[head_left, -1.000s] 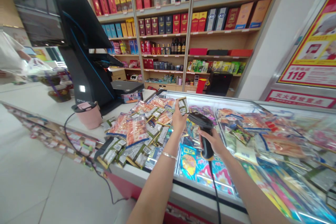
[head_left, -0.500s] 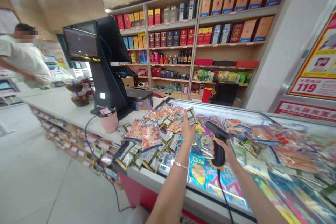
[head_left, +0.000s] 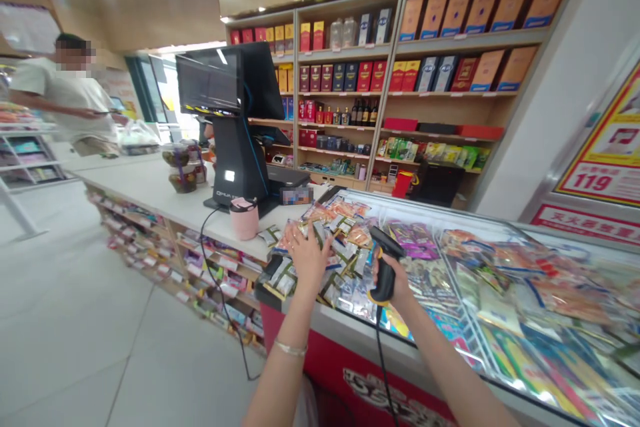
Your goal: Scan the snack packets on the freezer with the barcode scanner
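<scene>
On the glass case (head_left: 335, 353), packets (head_left: 345, 250) are heaped, perhaps touched by the spread left hand (head_left: 306, 253); above them a scanner (head_left: 384, 281) is gripped by the right hand (head_left: 401, 285). Boxes (head_left: 339, 77) are shelved beyond the counter (head_left: 140, 177) and till (head_left: 234, 153).

Left hand (head_left: 309, 255) masks snack packets (head_left: 286, 282)

Whether it grips any cannot be told. The right hand (head_left: 396, 282) covers part of the barcode scanner (head_left: 387, 243). Both forearms (head_left: 280, 377) and the scanner's cord (head_left: 383, 360) leave at the bottom edge; the display case (head_left: 327, 350) and red-and-yellow poster (head_left: 593, 179) are cut at the right. A standing person's (head_left: 67, 103) head is partly pixelated; price tags (head_left: 149, 260) are too small to read.
</scene>
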The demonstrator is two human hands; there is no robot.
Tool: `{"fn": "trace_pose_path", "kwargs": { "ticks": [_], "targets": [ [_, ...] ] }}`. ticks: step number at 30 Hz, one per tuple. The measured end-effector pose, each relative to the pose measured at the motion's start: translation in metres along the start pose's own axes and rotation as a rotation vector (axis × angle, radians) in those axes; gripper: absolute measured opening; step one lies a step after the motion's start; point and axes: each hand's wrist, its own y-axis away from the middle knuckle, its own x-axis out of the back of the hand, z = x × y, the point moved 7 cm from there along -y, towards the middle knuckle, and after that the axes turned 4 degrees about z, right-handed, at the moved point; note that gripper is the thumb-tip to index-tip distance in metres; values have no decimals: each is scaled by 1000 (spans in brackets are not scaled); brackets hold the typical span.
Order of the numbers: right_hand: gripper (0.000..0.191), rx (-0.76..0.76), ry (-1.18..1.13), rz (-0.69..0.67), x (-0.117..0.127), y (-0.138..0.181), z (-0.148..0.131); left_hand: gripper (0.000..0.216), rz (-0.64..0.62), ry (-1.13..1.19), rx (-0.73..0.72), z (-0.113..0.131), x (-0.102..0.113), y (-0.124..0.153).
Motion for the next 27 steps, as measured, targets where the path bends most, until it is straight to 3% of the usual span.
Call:
{"fn": "trace_pose_path", "kwargs": {
  "ticks": [3, 8, 16, 22, 27],
  "targets": [
    [29, -45, -40, 31, -4, -2, 25, 58, -4, -130, 14, -22, -10, 15],
    [27, -104, -30, 4, 1, 0, 43, 58, -9, -110, -64, -22, -19, 29],
    [29, -61, -34, 51, 1, 3, 42, 52, -3, -87, -97, -22, -14, 30],
    [30, -59, -33, 77, 2, 5, 43, 49, 13, -101, -166, -13, -3, 46],
    [30, -38, -66, 78, 2, 5, 44, 50, 33, -144, -223, -9, -8, 58]
  ]
}}
